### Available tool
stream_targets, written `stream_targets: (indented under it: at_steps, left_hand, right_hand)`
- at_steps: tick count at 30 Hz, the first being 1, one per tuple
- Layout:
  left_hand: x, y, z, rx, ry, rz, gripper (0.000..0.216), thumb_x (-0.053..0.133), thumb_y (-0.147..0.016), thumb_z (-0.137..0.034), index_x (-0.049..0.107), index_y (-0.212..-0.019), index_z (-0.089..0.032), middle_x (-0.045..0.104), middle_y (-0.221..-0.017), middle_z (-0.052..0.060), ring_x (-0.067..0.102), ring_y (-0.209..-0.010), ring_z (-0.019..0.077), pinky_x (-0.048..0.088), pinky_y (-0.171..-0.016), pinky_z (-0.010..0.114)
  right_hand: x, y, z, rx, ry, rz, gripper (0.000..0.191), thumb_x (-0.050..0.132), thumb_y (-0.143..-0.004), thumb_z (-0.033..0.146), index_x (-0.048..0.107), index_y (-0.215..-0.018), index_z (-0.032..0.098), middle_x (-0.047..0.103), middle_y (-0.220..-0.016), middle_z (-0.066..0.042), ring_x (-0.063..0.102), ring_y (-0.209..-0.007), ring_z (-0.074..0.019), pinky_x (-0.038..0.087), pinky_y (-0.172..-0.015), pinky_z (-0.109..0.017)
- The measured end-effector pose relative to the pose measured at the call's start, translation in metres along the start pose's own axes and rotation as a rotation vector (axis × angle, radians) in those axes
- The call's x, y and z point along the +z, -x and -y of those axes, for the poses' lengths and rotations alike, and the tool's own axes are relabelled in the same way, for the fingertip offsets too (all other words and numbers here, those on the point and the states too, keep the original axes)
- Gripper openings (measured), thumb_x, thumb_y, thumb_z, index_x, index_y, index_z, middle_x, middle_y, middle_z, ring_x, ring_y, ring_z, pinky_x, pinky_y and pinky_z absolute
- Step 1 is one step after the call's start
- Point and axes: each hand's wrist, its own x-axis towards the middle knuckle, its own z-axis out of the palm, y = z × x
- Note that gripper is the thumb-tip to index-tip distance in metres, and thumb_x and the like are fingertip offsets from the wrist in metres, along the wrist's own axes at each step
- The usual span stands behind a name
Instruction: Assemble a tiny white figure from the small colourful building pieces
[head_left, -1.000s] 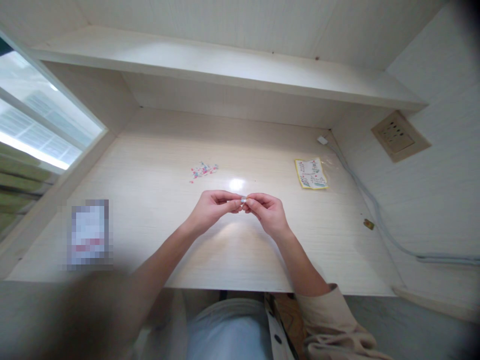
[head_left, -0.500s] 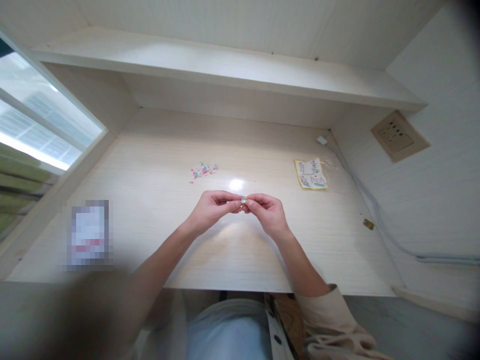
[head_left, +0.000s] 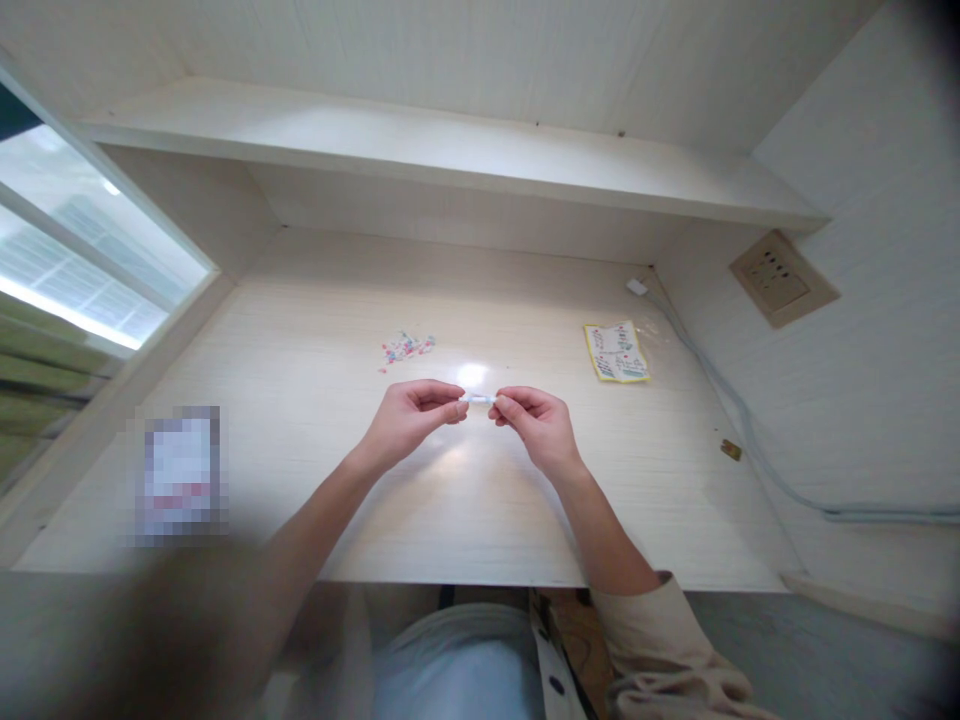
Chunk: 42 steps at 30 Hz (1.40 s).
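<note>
A small white stick-like piece (head_left: pixel 480 400) spans the gap between my two hands, held level above the desk. My left hand (head_left: pixel 420 412) pinches its left end between thumb and fingers. At the other end, the thumb and fingers of my right hand (head_left: pixel 538 420) are closed on it. The piece is too small to name its kind. Beyond my left hand lies a loose pile of tiny pink, blue and white pieces (head_left: pixel 407 347). A printed sheet with a yellow border (head_left: pixel 616 352) rests on the desk past my right hand.
A pale wooden desk (head_left: pixel 480 510) sits under a shelf (head_left: pixel 450 150). Grey cable (head_left: pixel 709 365) runs down the right side, below a wall socket (head_left: pixel 784 278). A small brown object (head_left: pixel 731 450) lies near that wall. At left is a blurred-out rectangular item (head_left: pixel 180 470).
My left hand has moved left, away from my right, so more of the white piece shows between them. The view has shifted slightly.
</note>
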Motion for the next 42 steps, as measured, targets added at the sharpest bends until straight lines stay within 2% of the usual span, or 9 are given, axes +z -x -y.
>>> stream_targets:
  at_steps: [12,18,29,42]
  left_hand:
    - [0.002,-0.01,-0.007,0.058,-0.032,0.024,0.03,0.081,-0.068,-0.034,0.075,-0.089,-0.014,0.075,-0.082,0.009,0.07,-0.073,0.02,0.057,-0.072,0.031]
    - [0.001,-0.017,-0.006,0.086,-0.128,-0.009,0.028,0.08,-0.068,-0.034,0.075,-0.087,-0.014,0.075,-0.078,0.008,0.07,-0.073,0.0199,0.056,-0.07,0.03]
    - [0.004,-0.034,0.004,0.102,-0.155,-0.039,0.027,0.079,-0.069,-0.035,0.075,-0.086,-0.014,0.075,-0.079,0.007,0.07,-0.073,0.0195,0.056,-0.07,0.029]
    - [0.003,-0.035,0.007,0.11,-0.14,-0.035,0.027,0.079,-0.069,-0.034,0.075,-0.085,-0.014,0.075,-0.08,0.008,0.069,-0.073,0.0186,0.055,-0.07,0.029]
  right_hand:
    - [0.0,-0.002,0.014,-0.061,0.109,-0.012,0.026,0.079,-0.068,0.04,0.074,-0.084,0.019,0.071,-0.068,-0.003,0.064,-0.062,-0.0152,0.051,-0.059,-0.029]
    - [0.0,-0.011,0.011,-0.086,0.119,-0.026,0.029,0.078,-0.067,0.041,0.075,-0.083,0.018,0.071,-0.068,-0.003,0.064,-0.062,-0.0146,0.05,-0.059,-0.028]
    - [-0.004,-0.025,0.005,-0.094,0.132,-0.061,0.024,0.076,-0.07,0.037,0.075,-0.082,0.017,0.071,-0.068,-0.003,0.064,-0.062,-0.0142,0.051,-0.06,-0.027]
    - [-0.005,-0.026,-0.002,-0.107,0.122,-0.051,0.023,0.077,-0.071,0.037,0.074,-0.083,0.018,0.072,-0.07,-0.003,0.066,-0.064,-0.0141,0.052,-0.06,-0.025]
